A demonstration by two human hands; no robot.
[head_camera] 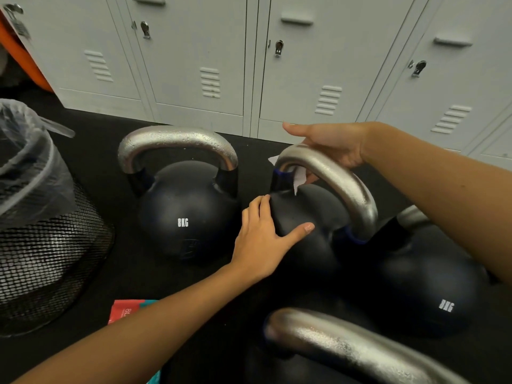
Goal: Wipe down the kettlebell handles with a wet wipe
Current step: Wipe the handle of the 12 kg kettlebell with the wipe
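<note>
Nearest the camera, a blurred steel handle [346, 345] of one kettlebell fills the lower right. Beyond it stands the middle kettlebell [304, 231], whose handle [340, 181] is being wiped: the wet wipe [299, 180] sits under the arch, held against the steel by the right hand [332, 145], its fingers curled over the far side and mostly hidden, thumb extended. The left hand [266, 234] steadies the bell, fingers spread flat. Droplets on the left kettlebell's handle [177, 139] suggest it is done; the right kettlebell [426, 281] likely remains. Floor-side: wipe packet [124, 311], mesh bin [50, 245].
</note>
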